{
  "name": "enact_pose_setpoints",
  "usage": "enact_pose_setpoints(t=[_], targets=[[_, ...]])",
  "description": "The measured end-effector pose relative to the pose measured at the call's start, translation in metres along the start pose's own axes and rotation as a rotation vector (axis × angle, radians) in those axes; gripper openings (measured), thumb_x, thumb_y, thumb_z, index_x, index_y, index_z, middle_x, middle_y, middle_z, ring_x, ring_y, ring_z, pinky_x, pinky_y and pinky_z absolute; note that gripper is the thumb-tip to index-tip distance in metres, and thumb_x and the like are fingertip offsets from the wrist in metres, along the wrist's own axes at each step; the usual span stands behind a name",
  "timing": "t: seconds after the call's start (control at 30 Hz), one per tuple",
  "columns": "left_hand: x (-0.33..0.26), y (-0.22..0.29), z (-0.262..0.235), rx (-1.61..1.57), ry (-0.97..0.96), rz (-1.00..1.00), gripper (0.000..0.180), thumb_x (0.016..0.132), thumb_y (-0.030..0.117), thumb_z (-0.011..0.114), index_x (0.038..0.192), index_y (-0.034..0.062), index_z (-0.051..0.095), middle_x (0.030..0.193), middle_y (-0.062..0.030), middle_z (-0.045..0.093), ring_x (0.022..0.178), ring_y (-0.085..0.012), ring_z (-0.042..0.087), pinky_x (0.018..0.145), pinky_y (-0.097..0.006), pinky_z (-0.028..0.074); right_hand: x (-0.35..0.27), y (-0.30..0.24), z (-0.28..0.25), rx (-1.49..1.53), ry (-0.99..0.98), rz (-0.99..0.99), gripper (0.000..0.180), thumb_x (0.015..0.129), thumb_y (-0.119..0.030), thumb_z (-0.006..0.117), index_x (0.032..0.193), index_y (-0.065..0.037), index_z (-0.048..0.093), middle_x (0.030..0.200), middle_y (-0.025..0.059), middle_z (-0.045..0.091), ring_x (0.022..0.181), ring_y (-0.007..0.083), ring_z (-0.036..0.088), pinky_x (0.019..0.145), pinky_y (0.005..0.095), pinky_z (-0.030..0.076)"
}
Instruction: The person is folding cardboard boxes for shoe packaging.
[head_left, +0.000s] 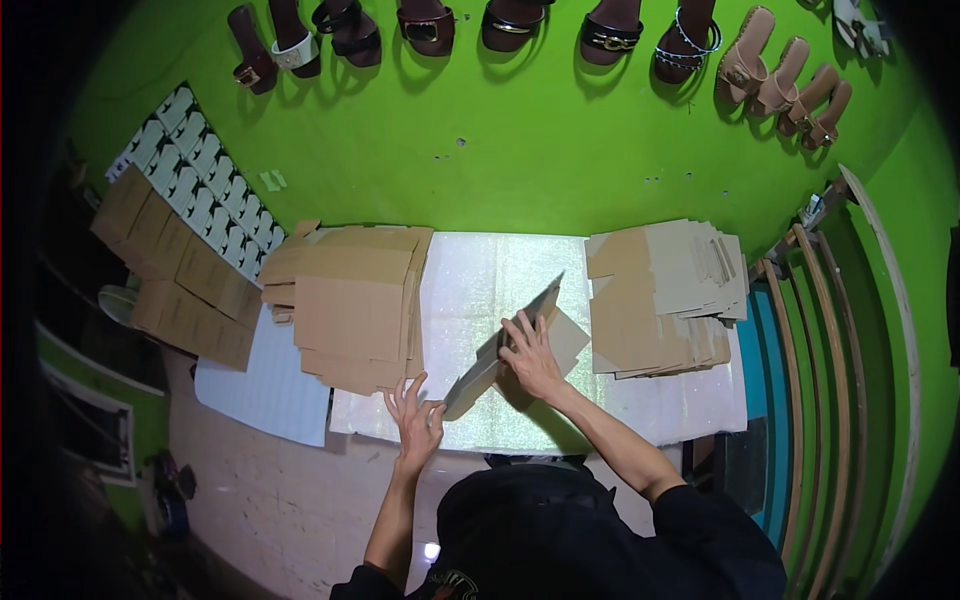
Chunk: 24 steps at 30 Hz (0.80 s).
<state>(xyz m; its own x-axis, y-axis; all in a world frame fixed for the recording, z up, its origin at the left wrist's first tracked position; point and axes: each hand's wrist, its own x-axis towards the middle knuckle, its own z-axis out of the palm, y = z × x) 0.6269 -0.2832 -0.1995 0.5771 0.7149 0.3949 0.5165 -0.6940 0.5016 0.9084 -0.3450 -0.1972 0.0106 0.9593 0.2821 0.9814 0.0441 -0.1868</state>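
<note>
A flat cardboard box blank (478, 377) is tilted up on its edge over the middle of the table, running slantwise from near left to far right, with a flap (568, 342) spreading to its right. My right hand (532, 362) grips its upper edge near the middle, fingers bent over it. At the near left end, my left hand (415, 418) has its fingers stretched apart, the thumb against or very close to the blank's corner. Stacks of flat cardboard lie to either side, a left stack (355, 300) and a right stack (660, 300).
The table has a shiny pale cover (465, 265). Brown cartons (175, 255) and white patterned boxes (205, 165) stand piled at the left. Sandals (515, 25) hang along the green wall (350, 150). Wooden rails (825, 300) stand to the right.
</note>
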Motion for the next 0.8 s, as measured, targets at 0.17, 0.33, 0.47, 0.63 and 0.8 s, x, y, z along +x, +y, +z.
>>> enact_pose_setpoints(t=[0.17, 0.33, 0.47, 0.63, 0.8], targets=[[-0.007, -0.014, 0.01, -0.097, 0.045, -0.204, 0.005, 0.083, 0.011, 0.073, 0.083, 0.0067, 0.07, 0.144, -0.0107, 0.052, 0.144, -0.0423, 0.032, 0.116, -0.068, 0.009, -0.028, 0.002, -0.016, -0.031, 0.001, -0.056, 0.011, 0.082, -0.013, 0.068, 0.091, -0.01, 0.072, 0.149, 0.0153, 0.042, 0.149, 0.0424, 0.023, 0.119, 0.0704, 0.013], [0.017, -0.009, 0.019, -0.005, 0.189, -0.327, 0.006, 0.082, 0.009, 0.072, 0.082, 0.0072, 0.066, 0.144, -0.0108, 0.052, 0.144, -0.0411, 0.033, 0.117, -0.065, 0.009, -0.061, 0.0, -0.049, 0.01, -0.037, 0.029, 0.011, 0.083, -0.011, 0.063, 0.09, -0.01, 0.071, 0.151, 0.014, 0.042, 0.152, 0.0393, 0.021, 0.12, 0.0691, 0.01], [0.039, -0.003, 0.025, -0.003, 0.27, -0.342, 0.008, 0.081, 0.007, 0.069, 0.079, 0.0066, 0.062, 0.142, -0.0112, 0.054, 0.141, -0.0398, 0.036, 0.117, -0.063, 0.012, -0.083, -0.002, -0.069, -0.03, -0.059, 0.044, 0.007, 0.082, -0.015, 0.068, 0.085, -0.011, 0.072, 0.148, 0.0127, 0.044, 0.15, 0.0404, 0.024, 0.119, 0.07, 0.011], [0.037, 0.015, 0.032, -0.021, 0.243, -0.343, 0.007, 0.079, 0.005, 0.067, 0.075, 0.0059, 0.062, 0.14, -0.0121, 0.055, 0.139, -0.0399, 0.037, 0.117, -0.063, 0.014, -0.105, -0.017, -0.085, 0.008, -0.127, 0.094, 0.007, 0.08, -0.013, 0.067, 0.084, -0.01, 0.072, 0.146, 0.0133, 0.046, 0.15, 0.04, 0.023, 0.119, 0.0711, 0.011], [0.008, 0.031, 0.043, 0.031, 0.06, -0.438, 0.007, 0.075, 0.008, 0.068, 0.07, 0.0056, 0.063, 0.14, -0.0115, 0.054, 0.139, -0.0392, 0.038, 0.116, -0.065, 0.013, -0.134, -0.01, -0.066, 0.063, -0.138, 0.138, 0.013, 0.086, -0.016, 0.063, 0.082, -0.006, 0.071, 0.142, 0.0157, 0.048, 0.149, 0.0401, 0.026, 0.12, 0.0703, 0.011]])
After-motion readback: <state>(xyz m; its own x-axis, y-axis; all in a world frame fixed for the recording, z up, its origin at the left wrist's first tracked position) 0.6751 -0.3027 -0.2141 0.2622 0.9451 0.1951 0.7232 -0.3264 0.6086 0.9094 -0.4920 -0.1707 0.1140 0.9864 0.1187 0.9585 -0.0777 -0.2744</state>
